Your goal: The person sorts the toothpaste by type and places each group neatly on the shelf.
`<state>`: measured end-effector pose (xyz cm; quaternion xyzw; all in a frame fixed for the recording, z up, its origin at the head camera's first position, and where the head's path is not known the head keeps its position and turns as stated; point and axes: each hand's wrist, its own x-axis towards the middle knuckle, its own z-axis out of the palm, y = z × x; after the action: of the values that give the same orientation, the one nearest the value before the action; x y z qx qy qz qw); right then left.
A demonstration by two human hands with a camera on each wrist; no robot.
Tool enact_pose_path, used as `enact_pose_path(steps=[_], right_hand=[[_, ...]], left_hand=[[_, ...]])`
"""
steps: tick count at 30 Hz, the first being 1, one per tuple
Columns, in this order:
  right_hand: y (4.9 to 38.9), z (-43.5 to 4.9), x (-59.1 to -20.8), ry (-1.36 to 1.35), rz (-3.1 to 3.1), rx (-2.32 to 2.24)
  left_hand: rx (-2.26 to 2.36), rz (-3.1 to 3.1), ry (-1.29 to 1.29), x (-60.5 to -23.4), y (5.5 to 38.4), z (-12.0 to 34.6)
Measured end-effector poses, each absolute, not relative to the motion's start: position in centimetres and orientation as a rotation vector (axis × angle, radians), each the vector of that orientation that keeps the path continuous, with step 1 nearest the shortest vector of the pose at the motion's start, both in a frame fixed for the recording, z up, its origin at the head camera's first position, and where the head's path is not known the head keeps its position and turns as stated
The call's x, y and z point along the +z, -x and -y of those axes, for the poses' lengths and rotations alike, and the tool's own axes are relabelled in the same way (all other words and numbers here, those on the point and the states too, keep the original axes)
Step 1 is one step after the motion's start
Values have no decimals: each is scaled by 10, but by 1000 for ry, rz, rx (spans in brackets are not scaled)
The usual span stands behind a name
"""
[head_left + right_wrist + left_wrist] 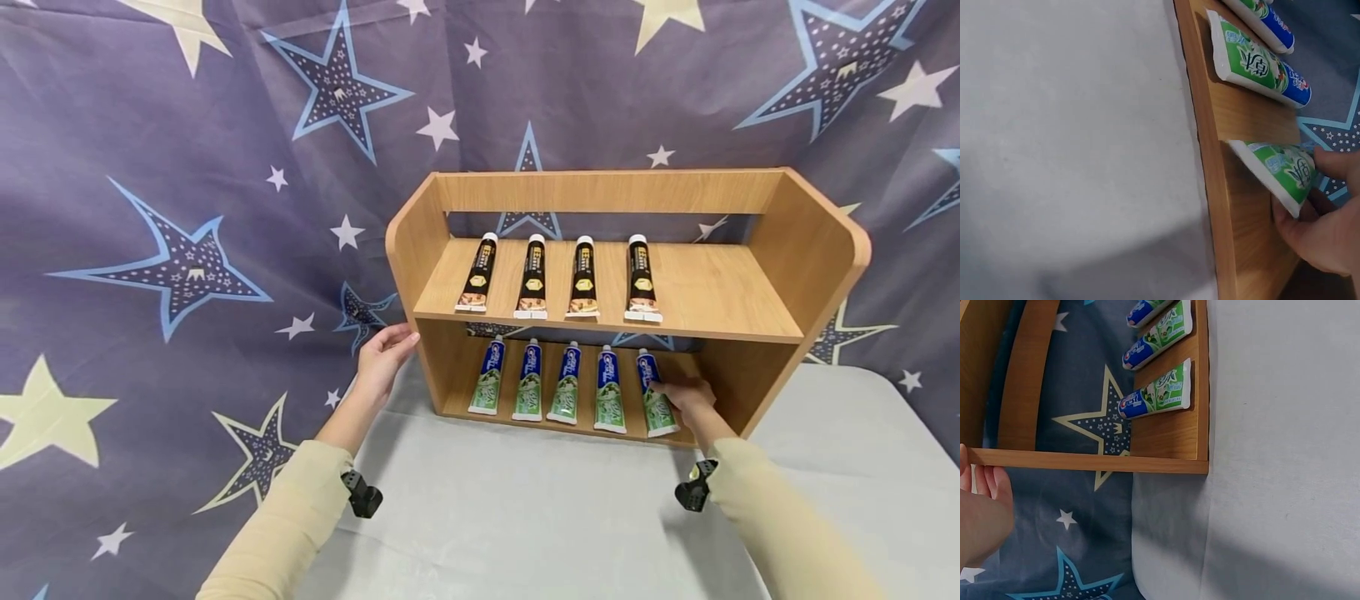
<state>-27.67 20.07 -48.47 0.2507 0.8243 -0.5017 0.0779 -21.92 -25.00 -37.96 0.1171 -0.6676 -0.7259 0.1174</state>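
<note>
My right hand [692, 395] grips a green and blue toothpaste tube [657, 408] at the right end of the shelf's lower level. In the right wrist view its white crimped end points toward the front edge, and thumb and fingers lie on either side of the tube [1282, 172]. My left hand [384, 358] holds the left side panel of the wooden shelf [427, 350]; in the left wrist view its fingers [1001, 486] meet the panel's edge. Several more green and blue tubes [528, 387] lie in a row to the left of the gripped one.
Several black toothpaste tubes [533, 279] lie side by side on the upper level, with bare wood [720, 283] to their right. The shelf stands on a white-covered table [525, 508]. A star-patterned cloth [225, 167] hangs behind.
</note>
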Motion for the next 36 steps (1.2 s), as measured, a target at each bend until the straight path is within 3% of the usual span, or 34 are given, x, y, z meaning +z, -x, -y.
enact_pose_path(steps=[8,14,20,23,36], right_hand=[[279,-196,-473,-661,-2609,-1297],[283,-200,-475,-388,-2779,-950],[278,-199,-477,-422,-2743,-1088],[275,-201,-475,-286,-2795,-958],[228,-195,-452,-161,-2830,-1073]], left_hand=[[-2122,1943,-338,-377,223,254],[-2131,1934,-344,-377,225,254],[-2136,1929,-339,-376,226,251],[-2144,1935,-339,-375,225,251],[-2119,1933,-311,-364,220,255]])
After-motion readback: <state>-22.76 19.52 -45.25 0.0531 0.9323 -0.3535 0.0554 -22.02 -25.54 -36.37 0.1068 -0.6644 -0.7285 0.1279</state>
